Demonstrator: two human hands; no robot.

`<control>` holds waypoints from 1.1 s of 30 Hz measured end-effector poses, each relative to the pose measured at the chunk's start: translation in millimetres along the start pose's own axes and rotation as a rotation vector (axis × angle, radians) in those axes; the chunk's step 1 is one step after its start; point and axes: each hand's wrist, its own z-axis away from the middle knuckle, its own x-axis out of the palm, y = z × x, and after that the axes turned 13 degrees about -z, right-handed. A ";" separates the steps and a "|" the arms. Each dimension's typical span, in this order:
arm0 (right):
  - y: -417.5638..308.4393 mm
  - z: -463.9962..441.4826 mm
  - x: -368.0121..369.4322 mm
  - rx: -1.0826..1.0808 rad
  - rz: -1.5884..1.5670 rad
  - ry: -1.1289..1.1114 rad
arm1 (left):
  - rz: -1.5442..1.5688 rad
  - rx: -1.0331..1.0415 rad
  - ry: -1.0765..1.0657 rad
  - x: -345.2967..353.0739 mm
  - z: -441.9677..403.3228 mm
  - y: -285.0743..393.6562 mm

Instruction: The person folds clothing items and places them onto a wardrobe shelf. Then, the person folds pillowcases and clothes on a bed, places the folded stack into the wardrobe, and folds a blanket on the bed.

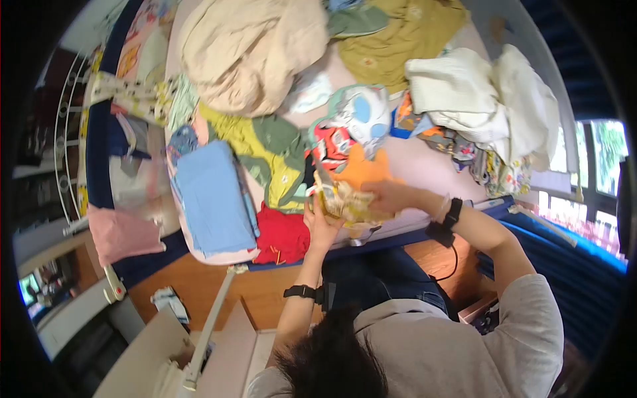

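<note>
My left hand (323, 227) grips the near-left side of a crumpled cream-and-yellow patterned cloth (348, 201), thumb up along its edge. On the cloth's right side is my right hand (390, 197), its fingers closed on the fabric and slightly blurred. The cloth's exact kind cannot be made out. Just beyond it lies an orange cloth (363, 166), next to a red-and-white printed piece (333, 144). Left of my left hand are a red garment (282, 235) and a yellow-and-green garment (282, 169).
A folded blue cloth (215, 199) lies at the bed's left. Farther back are a large beige blanket (255, 53), an olive garment (405, 40) and white knitted fabric (458, 89). A pink cloth (126, 235) hangs at left. A white rail (215, 325) stands near the bed's front edge.
</note>
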 end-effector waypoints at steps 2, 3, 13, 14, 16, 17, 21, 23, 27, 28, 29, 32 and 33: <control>-22.4 45.9 -6.3 0.005 -0.033 0.020 | 0.004 0.223 -0.083 -16.1 -14.4 35.7; -36.8 70.2 -13.3 0.004 -0.004 0.075 | 0.209 0.232 -0.310 -24.5 -21.5 47.6; -111.6 248.7 -87.1 -0.287 -0.848 0.484 | 1.211 0.531 -0.753 -148.9 -27.6 248.5; -106.2 249.2 -88.9 -0.336 -0.910 0.469 | 1.248 0.515 -0.802 -155.2 -29.7 263.4; -103.0 255.9 -90.9 -0.366 -0.983 0.508 | 1.013 0.618 -0.598 -165.8 -33.2 288.3; -102.7 258.3 -90.9 -0.379 -1.021 0.524 | 0.898 0.663 -0.492 -169.9 -34.8 296.0; -95.4 272.9 -103.4 -0.517 -1.103 0.700 | 1.010 0.597 -0.480 -189.8 -46.4 306.1; -76.6 277.3 -121.7 -0.696 -1.402 0.800 | 1.114 0.538 -0.387 -203.2 -61.3 300.0; -73.0 280.9 -131.1 -0.929 -1.415 0.917 | 1.219 0.405 -0.269 -231.2 -62.1 294.8; -77.4 278.9 -129.3 -0.941 -1.425 0.971 | 1.181 0.397 -0.247 -227.3 -66.8 284.1; -80.2 281.6 -129.7 -0.982 -1.390 0.918 | 1.115 0.323 -0.235 -226.3 -72.6 268.5; -99.7 290.7 -132.4 -1.047 -1.279 0.693 | 1.002 0.197 -0.259 -228.6 -87.0 239.1; -99.2 285.0 -131.6 -0.960 -1.189 0.574 | 1.032 0.219 -0.304 -228.0 -82.4 246.3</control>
